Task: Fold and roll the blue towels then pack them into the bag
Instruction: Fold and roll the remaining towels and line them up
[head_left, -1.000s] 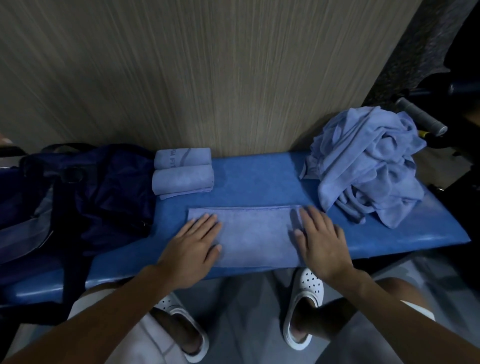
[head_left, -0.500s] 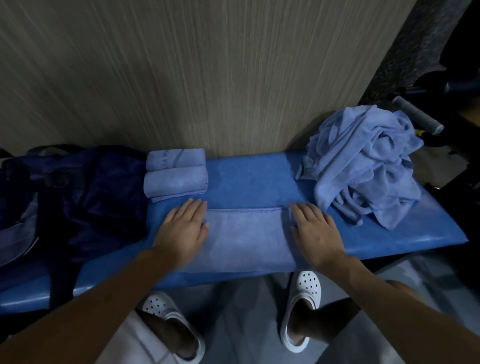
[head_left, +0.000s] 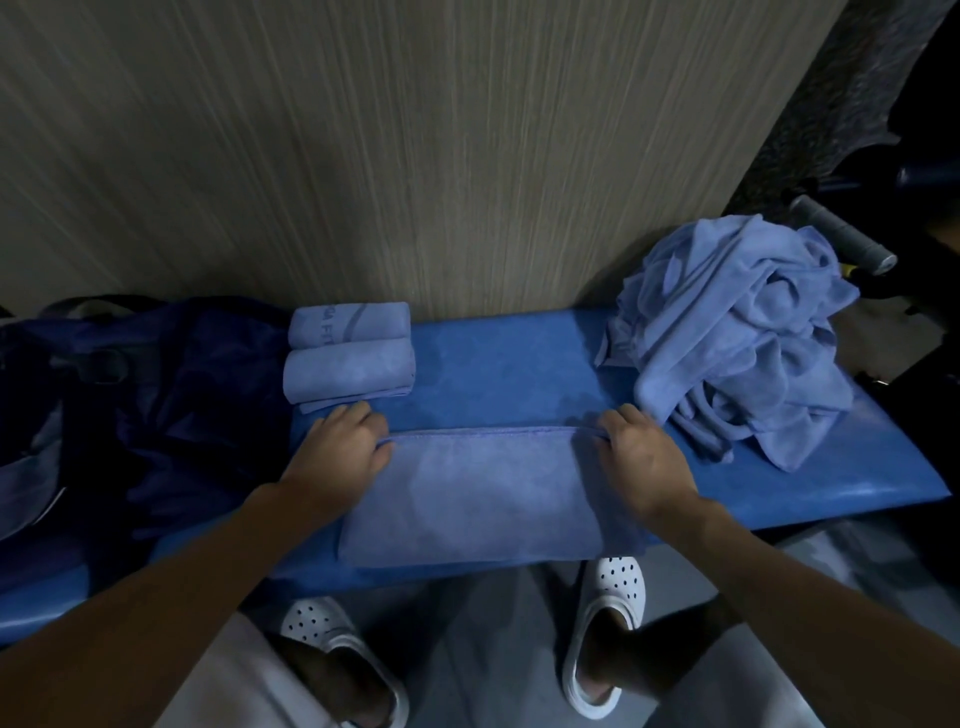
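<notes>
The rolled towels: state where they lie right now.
In the head view, the rolled towels lie left of centre on the blue bench, by the wall, right of the dark bag and beyond the left hand.

blue towel (head_left: 478, 493), white perforated clogs (head_left: 608, 623)

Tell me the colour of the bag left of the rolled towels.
Dark navy bag, seen best in the head view.

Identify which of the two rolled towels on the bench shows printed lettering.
The rear roll, lying against the wall panel, carries lettering and a curved stripe. The front roll, nearer the person, looks plain.
</notes>
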